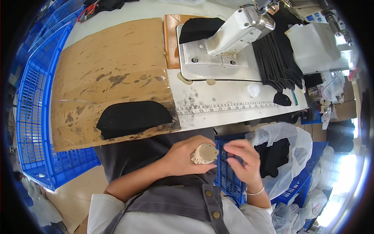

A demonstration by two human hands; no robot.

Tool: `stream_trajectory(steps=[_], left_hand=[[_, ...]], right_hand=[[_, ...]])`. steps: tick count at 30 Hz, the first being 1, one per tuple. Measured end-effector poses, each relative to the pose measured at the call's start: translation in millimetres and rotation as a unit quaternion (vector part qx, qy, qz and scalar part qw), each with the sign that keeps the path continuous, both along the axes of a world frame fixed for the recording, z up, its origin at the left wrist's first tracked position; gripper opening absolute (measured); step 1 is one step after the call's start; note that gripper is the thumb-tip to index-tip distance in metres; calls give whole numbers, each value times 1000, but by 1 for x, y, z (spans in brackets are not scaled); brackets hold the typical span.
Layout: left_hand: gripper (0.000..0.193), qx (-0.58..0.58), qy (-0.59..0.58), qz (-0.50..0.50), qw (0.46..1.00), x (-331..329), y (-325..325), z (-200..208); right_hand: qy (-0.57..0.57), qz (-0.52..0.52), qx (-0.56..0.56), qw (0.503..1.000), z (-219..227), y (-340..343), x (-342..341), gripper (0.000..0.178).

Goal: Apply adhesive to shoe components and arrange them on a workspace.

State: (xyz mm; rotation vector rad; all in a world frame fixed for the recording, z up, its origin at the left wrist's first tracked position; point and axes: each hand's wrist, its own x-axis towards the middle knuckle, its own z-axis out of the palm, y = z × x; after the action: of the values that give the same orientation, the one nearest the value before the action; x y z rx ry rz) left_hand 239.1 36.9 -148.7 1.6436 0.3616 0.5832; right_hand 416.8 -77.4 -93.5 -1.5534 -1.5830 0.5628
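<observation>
My left hand (187,155) is wrapped round a small beige jar (205,153) in front of my apron. Its round end faces up, and the rim looks crusted and uneven. Just to the right is my right hand (243,162), fingers bent and apart from the thumb, with nothing visible between them. It does not touch the jar. A black fabric piece (136,118) with a curved upper edge lies flat on the brown board (117,50), close to the table's front edge.
A white sewing machine (230,37) stands beyond the board, another black piece (200,29) on its bed. Stacked black strips (274,58) lie right of it. A printed ruler (230,107) runs along the front edge. Blue crates (33,105) and a plastic bag (300,152) flank me.
</observation>
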Motion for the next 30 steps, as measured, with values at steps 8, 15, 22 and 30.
stream_trajectory(steps=[8,15,22,30], left_hand=[[55,-73,-62,-30,995,-10,-1,-9],[64,48,-61,-49,996,-16,12,15],[46,-18,-86,-1,996,-16,-1,-10],[55,-139,-36,-52,988,-18,8,-8]], right_hand=[[336,1,-133,932,-23,8,-26,14],[281,37,-137,949,-16,20,-28,9],[242,30,-167,955,-25,22,-29,8],[325,-53,-120,937,-34,16,-42,7]])
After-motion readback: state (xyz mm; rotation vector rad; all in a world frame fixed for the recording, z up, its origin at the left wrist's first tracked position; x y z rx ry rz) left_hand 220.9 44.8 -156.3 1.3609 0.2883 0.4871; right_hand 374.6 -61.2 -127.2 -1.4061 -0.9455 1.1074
